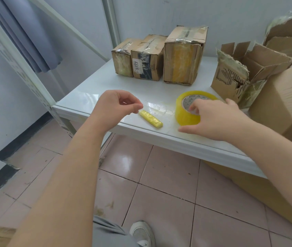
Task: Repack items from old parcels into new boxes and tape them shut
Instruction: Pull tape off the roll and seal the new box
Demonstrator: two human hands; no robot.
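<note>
A roll of yellowish clear tape (184,113) lies flat near the front edge of the white table (91,86). My right hand (211,118) rests on it, fingers in the core and thumb against its outer side. A small yellow tape-wrapped stick (150,119) lies to the left of the roll. My left hand (116,106) hovers just above the stick's far end, fingers curled and pinched with nothing visibly held. Three taped old parcels (182,56) stand in a row at the back. A torn, opened box (239,73) sits at the right.
A plain new cardboard box (282,102) stands at the right edge beside the torn one. More cardboard (248,189) leans under the table. A metal shelf frame (34,82) and a grey curtain (34,41) are on the left. Below is pink tiled floor.
</note>
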